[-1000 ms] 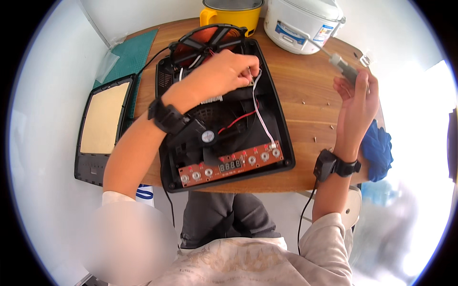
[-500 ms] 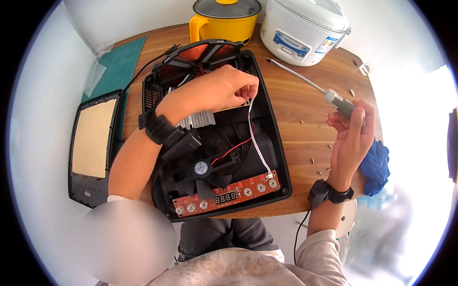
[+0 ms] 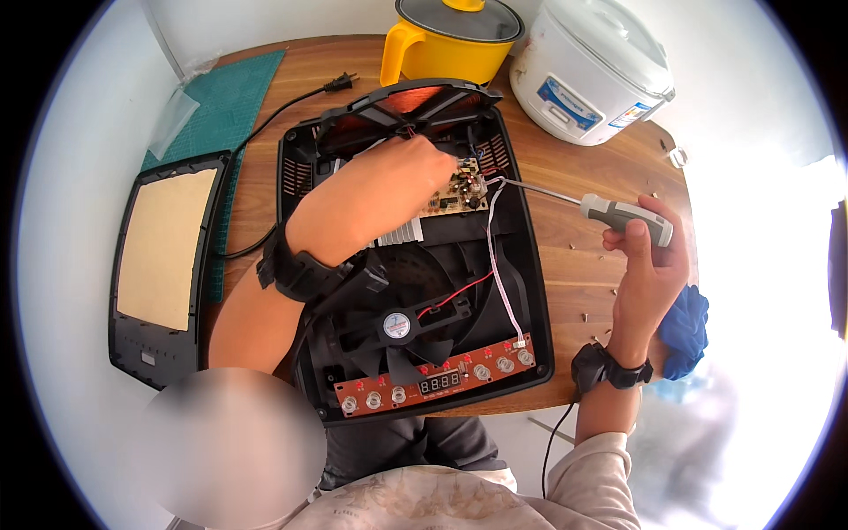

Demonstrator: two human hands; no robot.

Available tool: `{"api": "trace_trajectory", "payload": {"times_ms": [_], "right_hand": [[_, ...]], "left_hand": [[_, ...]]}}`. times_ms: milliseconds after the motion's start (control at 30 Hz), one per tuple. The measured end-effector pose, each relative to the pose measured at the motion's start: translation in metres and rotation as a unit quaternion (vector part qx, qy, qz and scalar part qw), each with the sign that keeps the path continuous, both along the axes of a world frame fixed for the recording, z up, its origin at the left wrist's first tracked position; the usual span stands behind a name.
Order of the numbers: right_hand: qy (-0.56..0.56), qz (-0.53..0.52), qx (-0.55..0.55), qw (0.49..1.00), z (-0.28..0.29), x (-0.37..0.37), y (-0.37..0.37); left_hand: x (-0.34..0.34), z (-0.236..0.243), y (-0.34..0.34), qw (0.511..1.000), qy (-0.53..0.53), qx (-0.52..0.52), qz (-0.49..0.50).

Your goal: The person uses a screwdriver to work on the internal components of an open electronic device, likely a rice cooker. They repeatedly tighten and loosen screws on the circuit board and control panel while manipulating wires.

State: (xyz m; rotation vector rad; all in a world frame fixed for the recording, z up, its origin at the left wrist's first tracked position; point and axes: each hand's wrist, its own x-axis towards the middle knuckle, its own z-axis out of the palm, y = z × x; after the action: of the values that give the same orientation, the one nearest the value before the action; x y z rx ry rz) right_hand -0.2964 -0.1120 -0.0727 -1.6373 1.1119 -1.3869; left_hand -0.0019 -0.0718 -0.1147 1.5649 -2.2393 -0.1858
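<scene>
An opened induction cooker [image 3: 541, 353] lies on the table before me, its copper coil [image 3: 424, 99] tilted up at the back. My left hand [image 3: 411, 172] is inside the housing, over the left part of the tan circuit board [image 3: 463, 203]; its fingers are hidden beneath it. In my right hand [image 3: 649, 243] is a screwdriver [image 3: 623, 218], closed round by the grey handle. The shaft points left, its tip at the upper end of the white ribbon cable [image 3: 495, 256] by the board. That cable runs down to the red-brown control panel [image 3: 437, 380]. A black fan [image 3: 397, 327] sits between.
Behind stand a yellow pot [image 3: 459, 49] and a white rice cooker [image 3: 590, 79]. To the left are a black-framed panel [image 3: 163, 252], a green cutting mat [image 3: 231, 97] and a power plug [image 3: 339, 82]. Small screws [image 3: 585, 316] are scattered right, near a blue cloth [image 3: 685, 331].
My left hand has moved off the cable's upper end, leftward over the board, uncovering its right part. The screwdriver has swung down and left, its tip now at the cable.
</scene>
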Motion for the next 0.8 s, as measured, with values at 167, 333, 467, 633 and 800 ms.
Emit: {"api": "trace_trajectory", "payload": {"times_ms": [167,333,467,633,800], "right_hand": [[0.086,0.008,-0.033,0.996,0.02,0.017,-0.02],[0.052,0.067,-0.021,0.996,0.021,0.036,-0.058],[0.102,0.094,-0.026,0.99,0.01,0.053,-0.061],[0.097,0.131,-0.022,0.986,-0.003,0.057,-0.071],[0.084,0.144,-0.013,0.986,-0.003,0.057,-0.071]], "left_hand": [[0.007,-0.007,0.018,0.999,-0.002,-0.028,0.022],[0.007,0.0,0.017,1.0,-0.023,-0.007,0.01],[0.006,0.001,0.014,0.996,-0.06,0.053,0.026],[0.009,-0.003,0.02,1.0,-0.013,-0.02,0.01],[0.006,0.001,0.018,0.998,-0.051,0.039,0.021]]}}
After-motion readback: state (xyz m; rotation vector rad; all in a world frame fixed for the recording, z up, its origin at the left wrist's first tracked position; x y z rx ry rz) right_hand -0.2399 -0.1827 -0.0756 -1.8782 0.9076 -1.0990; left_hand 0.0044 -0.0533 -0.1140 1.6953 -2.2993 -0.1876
